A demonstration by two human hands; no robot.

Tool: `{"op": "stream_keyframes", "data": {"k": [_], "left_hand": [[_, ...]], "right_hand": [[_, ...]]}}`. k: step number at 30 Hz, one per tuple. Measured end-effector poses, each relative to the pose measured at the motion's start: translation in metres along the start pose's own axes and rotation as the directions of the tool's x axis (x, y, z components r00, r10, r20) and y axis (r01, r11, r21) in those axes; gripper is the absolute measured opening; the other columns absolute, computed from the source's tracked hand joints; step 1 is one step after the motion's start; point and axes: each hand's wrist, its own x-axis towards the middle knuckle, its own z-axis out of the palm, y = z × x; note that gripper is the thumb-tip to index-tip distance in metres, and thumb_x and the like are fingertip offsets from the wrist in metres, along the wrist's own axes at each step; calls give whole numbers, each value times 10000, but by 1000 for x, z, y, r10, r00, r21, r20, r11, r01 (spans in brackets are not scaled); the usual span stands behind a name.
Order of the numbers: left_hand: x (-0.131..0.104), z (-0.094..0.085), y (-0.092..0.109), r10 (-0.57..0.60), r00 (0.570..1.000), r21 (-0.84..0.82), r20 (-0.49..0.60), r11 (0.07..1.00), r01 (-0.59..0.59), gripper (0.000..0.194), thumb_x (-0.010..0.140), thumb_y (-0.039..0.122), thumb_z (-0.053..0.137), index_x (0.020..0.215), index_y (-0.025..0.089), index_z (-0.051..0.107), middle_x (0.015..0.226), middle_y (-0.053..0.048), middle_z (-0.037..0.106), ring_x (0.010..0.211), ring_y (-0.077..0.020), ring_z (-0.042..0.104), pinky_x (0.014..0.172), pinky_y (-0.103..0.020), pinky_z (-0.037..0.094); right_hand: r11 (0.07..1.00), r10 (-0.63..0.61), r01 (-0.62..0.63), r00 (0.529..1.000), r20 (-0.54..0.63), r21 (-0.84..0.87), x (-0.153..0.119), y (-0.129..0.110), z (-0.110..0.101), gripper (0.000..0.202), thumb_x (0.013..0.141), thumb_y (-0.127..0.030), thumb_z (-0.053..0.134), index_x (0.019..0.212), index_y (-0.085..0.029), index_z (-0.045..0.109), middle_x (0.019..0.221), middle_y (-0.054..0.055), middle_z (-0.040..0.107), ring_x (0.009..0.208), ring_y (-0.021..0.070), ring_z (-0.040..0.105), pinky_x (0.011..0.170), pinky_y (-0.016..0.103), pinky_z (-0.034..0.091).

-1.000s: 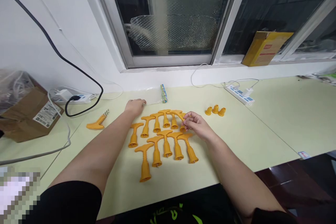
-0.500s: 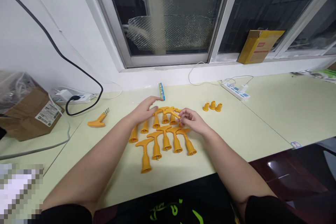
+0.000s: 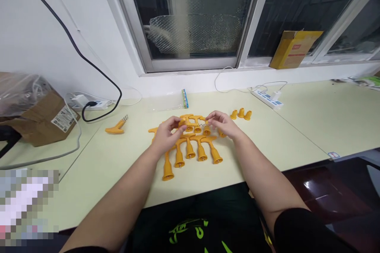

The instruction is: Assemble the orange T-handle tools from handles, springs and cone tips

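Corkscrew [image 3: 194, 125] is over the table [image 3: 303, 126], pinched in the left hand [image 3: 168, 136], curly tip by the right hand [image 3: 224, 123]. That hand's fingers bend; I can't tell if they hold anything. Yellow bell-bottomed tools [image 3: 190, 149] lie close; three little yellow cups [image 3: 241, 113] sit right.

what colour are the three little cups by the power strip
Orange-yellow; the three cups show best in the head view.

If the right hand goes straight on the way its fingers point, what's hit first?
Likely the metal spiral of the corkscrew in the left hand. The right hand has its fingertips close to it; depth, and whether they touch, is unclear.
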Motion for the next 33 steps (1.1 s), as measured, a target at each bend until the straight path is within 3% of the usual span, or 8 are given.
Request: {"op": "stream_keyframes", "data": {"k": [1,3,5,11,17,22,28,33], "left_hand": [[1,-2,-4,-46,997,-93,-55,995,41,308,879,439,738,1026,198,617,957,-61,731,933,-214,736,869,-359,592],[5,-8,-13,-129,979,-251,-155,964,88,421,835,483,778,1070,198,578,950,-49,724,891,-203,753,859,-358,605],[10,-15,-21,-195,953,-336,-233,936,109,518,784,500,819,1111,206,544,918,-17,707,802,-181,757,828,-351,615],[18,-31,-40,-338,884,-441,-324,880,176,491,779,415,805,1113,226,499,800,40,680,705,-171,752,720,-312,608],[18,-29,-37,-387,870,-474,-305,854,214,410,792,310,732,1084,241,453,799,38,719,678,-174,750,683,-303,590],[16,-27,-36,-406,873,-502,-270,833,232,419,780,268,685,1103,255,418,887,4,768,687,-175,754,674,-287,567],[14,-25,-31,-390,888,-504,-242,833,229,500,792,254,675,1223,278,422,841,18,753,688,-168,749,681,-283,552],[14,-22,-21,-369,904,-535,-216,819,206,493,805,268,668,1256,257,467,851,6,756,734,-167,747,736,-296,556]], "right_hand": [[992,-34,12,983,-179,-125,3,5,-7,266,831,-417,672,1000,-211,659,1066,80,716,818,200,673,779,370,556],[937,-123,-63,860,-495,-343,8,16,-23,314,835,-376,621,1096,-204,649,1241,105,652,775,184,642,847,419,551],[871,-166,-171,781,-602,-461,12,29,-37,432,804,-312,605,1218,-188,614,1416,141,543,799,183,641,929,456,531],[772,-82,-334,791,-606,-541,17,50,-50,527,735,-219,606,1257,-150,579,1464,183,474,1289,296,542,1116,466,416],[766,-26,-388,778,-627,-513,19,55,-53,569,729,-211,613,1292,-164,545,1407,176,493,1137,266,592,1045,451,458],[773,1,-388,792,-611,-501,22,62,-57,450,715,-163,594,1164,-184,581,1133,127,629,1046,277,606,981,465,481],[815,288,-517,754,-591,-261,23,60,-56,550,704,-139,644,1245,-180,550,811,82,666,696,273,648,764,448,523],[899,23,-269,817,-577,-345,20,43,-43,360,825,-400,671,1100,-168,643,957,92,705,779,218,634,829,418,522]]}}
